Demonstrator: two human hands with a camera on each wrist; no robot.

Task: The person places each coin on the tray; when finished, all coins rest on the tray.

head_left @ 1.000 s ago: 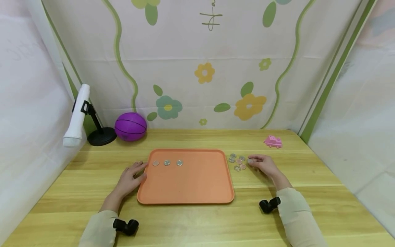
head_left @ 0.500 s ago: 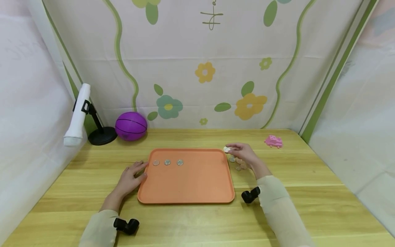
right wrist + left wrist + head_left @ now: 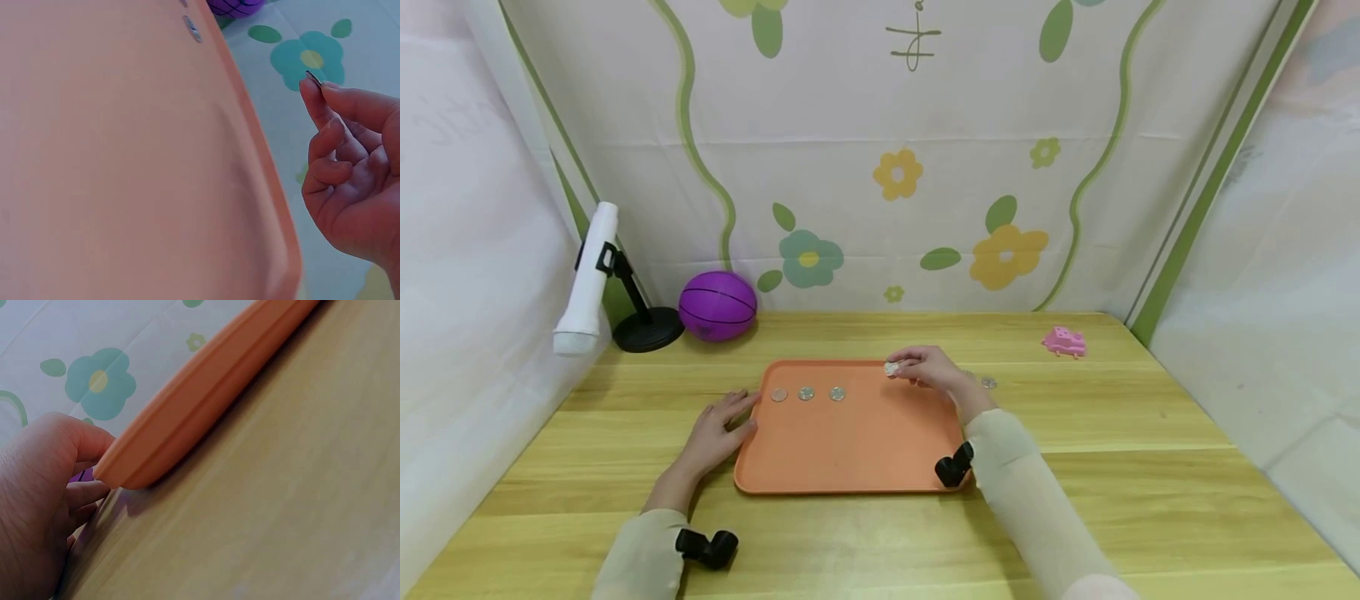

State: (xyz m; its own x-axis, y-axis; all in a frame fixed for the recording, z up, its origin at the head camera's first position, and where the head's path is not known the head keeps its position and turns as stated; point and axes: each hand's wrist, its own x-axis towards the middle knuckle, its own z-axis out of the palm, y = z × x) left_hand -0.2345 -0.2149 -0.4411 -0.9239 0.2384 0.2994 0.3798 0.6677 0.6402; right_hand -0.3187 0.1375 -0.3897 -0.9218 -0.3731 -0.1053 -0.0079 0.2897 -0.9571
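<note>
Between thumb and index finger, my right hand (image 3: pixel 928 368) pinches a silvery coin (image 3: pixel 891 368) above the far right part of the orange tray (image 3: pixel 850 454). In the right wrist view that coin (image 3: pixel 314 79) appears edge-on at the fingertips, raised over the tray, with the other fingers curled. My left hand (image 3: pixel 715 433) rests at the tray's left edge, its fingertips touching the rim. Three coins lie in a row on the tray's far left: a copper-coloured one (image 3: pixel 779 395) and two silvery ones, the middle coin (image 3: pixel 806 393) and the right coin (image 3: pixel 837 394).
A loose coin (image 3: pixel 989 383) lies right of the tray; the right forearm hides others there. A purple ball (image 3: pixel 718 306) and a white flashlight-shaped object (image 3: pixel 587 283) on a black stand (image 3: pixel 648 329) occupy the back left. A pink toy (image 3: pixel 1064 342) sits at the back right.
My right hand has carried the pinched coin leftward from beside the loose coins to above the tray. The left hand and the three coins in the row have stayed put.
</note>
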